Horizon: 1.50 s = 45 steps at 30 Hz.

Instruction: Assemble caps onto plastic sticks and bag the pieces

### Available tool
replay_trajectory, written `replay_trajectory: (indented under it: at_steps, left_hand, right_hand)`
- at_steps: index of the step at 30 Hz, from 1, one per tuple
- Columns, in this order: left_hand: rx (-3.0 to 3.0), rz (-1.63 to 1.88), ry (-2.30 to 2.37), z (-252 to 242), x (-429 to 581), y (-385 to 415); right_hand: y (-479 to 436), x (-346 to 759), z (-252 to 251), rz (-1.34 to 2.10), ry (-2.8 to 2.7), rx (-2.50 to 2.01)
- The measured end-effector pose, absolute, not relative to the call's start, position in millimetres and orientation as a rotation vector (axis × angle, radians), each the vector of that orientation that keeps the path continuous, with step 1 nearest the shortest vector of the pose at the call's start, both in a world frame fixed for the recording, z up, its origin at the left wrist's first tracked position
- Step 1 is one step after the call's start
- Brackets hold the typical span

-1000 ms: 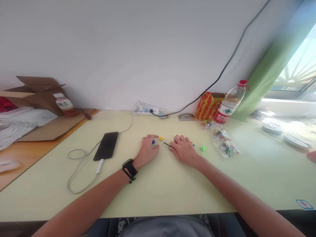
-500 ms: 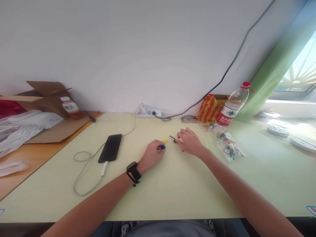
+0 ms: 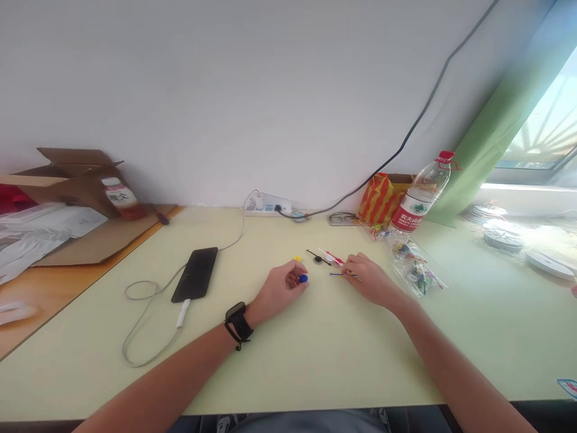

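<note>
My left hand point(image 3: 282, 288) holds a small round blue plastic piece point(image 3: 303, 278) between thumb and fingers, just above the table. To the right, my right hand point(image 3: 367, 278) has its fingertips closed on a thin blue pointer, like a clock hand point(image 3: 336, 274), lying low over the tabletop. Beside those fingers rests a red pointer point(image 3: 332, 257) with a white part next to it. A black pointer point(image 3: 312, 253) lies across a small round disc point(image 3: 318, 260) between the hands. Behind my left fingers, a yellow piece point(image 3: 297, 258) is partly hidden.
A phone point(image 3: 195, 275) with a charging cable lies left. At the back are a power strip point(image 3: 265, 204), glasses point(image 3: 343, 218) and a striped bag point(image 3: 379, 198). A large water bottle point(image 3: 419, 195), bagged small parts point(image 3: 417, 267) and stacked white discs point(image 3: 502, 234) stand right.
My right hand has moved right and slightly down, off the black pointer, and now the red and blue pointers show. The left hand has turned a little and lowered with the blue piece.
</note>
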<state>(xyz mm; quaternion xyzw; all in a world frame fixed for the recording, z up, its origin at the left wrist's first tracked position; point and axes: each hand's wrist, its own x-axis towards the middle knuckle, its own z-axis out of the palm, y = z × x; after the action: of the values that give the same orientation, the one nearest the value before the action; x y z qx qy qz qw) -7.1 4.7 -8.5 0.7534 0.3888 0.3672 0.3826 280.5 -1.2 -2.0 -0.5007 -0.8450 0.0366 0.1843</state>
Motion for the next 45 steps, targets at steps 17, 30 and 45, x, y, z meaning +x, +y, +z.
replay_trajectory:
  at_steps: [17, 30, 45]
  left_hand:
    - [1.671, 0.832, 0.708, 1.0, -1.4, -3.2]
    - [1.718, 0.881, 0.754, -6.6, -0.4, -2.9]
    - [1.87, 0.852, 0.743, -5.0, -1.7, -6.6]
  right_hand:
    - [-29.6, 227.2, -1.7, 0.789, -1.972, -0.993]
    - [-30.6, 228.5, 1.1, 0.759, -1.983, -1.092]
    - [-26.8, 230.4, 6.3, 1.204, -1.781, -1.026]
